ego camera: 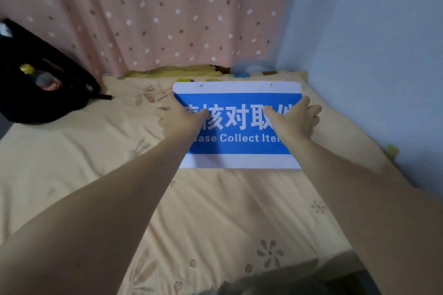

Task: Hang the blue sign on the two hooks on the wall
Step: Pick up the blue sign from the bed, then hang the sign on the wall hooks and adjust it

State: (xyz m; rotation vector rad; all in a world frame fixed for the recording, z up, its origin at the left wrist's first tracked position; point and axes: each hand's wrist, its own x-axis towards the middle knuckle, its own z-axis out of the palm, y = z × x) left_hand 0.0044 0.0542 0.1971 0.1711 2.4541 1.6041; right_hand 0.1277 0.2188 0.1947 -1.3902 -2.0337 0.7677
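The blue sign (237, 127), white-bordered with white lettering and two small holes along its top edge, lies flat on a beige bed. My left hand (178, 115) rests on its left end, fingers spread past the edge and thumb on the blue face. My right hand (296, 116) rests on its right end the same way, thumb on the lettering. Whether either hand grips the sign or only touches it cannot be told. No hooks show on the blue wall (374, 43) at the right.
The beige flowered bedcover (215, 211) fills the foreground. A pink dotted curtain (155, 14) hangs behind the bed. A black backpack (40, 84) with a bottle (40, 76) in its side pocket sits at the left.
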